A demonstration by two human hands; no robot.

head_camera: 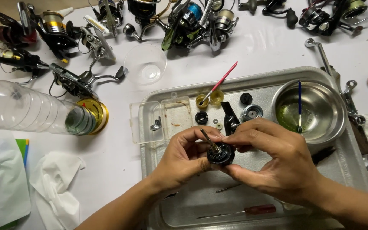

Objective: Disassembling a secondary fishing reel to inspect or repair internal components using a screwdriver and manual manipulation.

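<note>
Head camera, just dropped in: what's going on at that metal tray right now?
A person holds a small black round reel part with a metal shaft sticking up, pinched in both the left hand and the right hand above a metal tray. On the tray lie a steel bowl with a blue-handled tool, a clear plastic box, small loose parts and a red-handled screwdriver. Several fishing reels line the back of the white table.

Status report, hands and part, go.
Left hand and right hand both gripping black reel part, shaft up, over metal tray. Small loose parts behind. Nothing blocking.
</note>
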